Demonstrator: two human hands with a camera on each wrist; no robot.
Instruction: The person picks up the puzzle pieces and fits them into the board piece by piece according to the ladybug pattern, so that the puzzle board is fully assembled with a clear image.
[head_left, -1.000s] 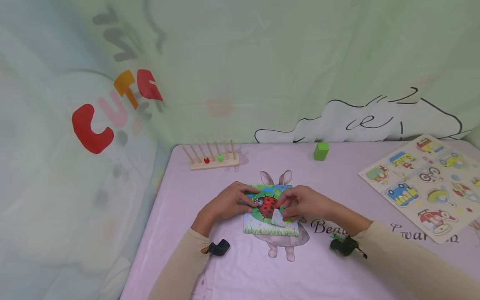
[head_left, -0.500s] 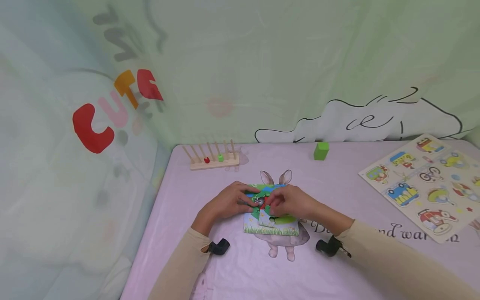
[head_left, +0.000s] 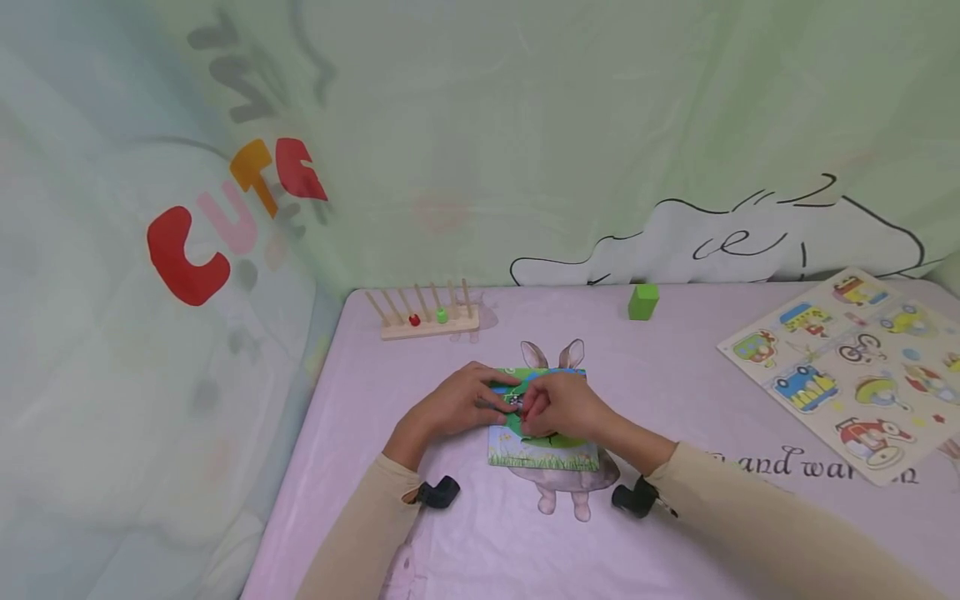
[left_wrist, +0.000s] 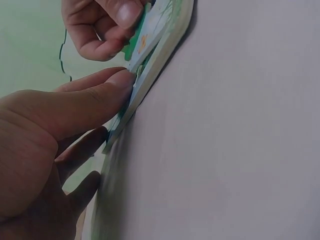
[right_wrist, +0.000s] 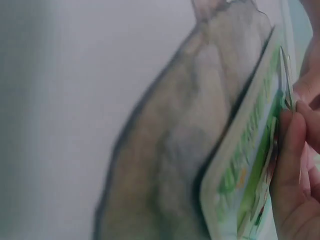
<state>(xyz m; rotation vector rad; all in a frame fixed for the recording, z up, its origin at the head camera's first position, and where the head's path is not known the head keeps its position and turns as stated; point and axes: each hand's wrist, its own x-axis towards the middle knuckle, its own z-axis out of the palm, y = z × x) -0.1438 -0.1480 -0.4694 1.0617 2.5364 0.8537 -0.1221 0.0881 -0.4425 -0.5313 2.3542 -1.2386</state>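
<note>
A square ladybug jigsaw puzzle board (head_left: pixel 551 457) lies flat on the pink cloth, with a grassy strip along its near side. My left hand (head_left: pixel 465 402) rests over its left part, thumb and fingers fairly straight on the surface. Above the middle-left of the board, my right hand (head_left: pixel 566 404) pinches a puzzle piece (left_wrist: pixel 149 42), pale blue and green with a small orange mark. In the left wrist view this piece tilts up from the board, close to my left thumb. Most of the ladybug picture is hidden under my right hand.
A wooden peg rack (head_left: pixel 430 327) with a red and a green bead stands at the back left. Near the back edge is a green block (head_left: pixel 642 302). A large vehicle puzzle board (head_left: pixel 832 379) lies at the right. Printed curtains rise behind and left.
My right hand has moved left across the board with the puzzle piece, closer to my left hand. My left hand has stayed in place.
</note>
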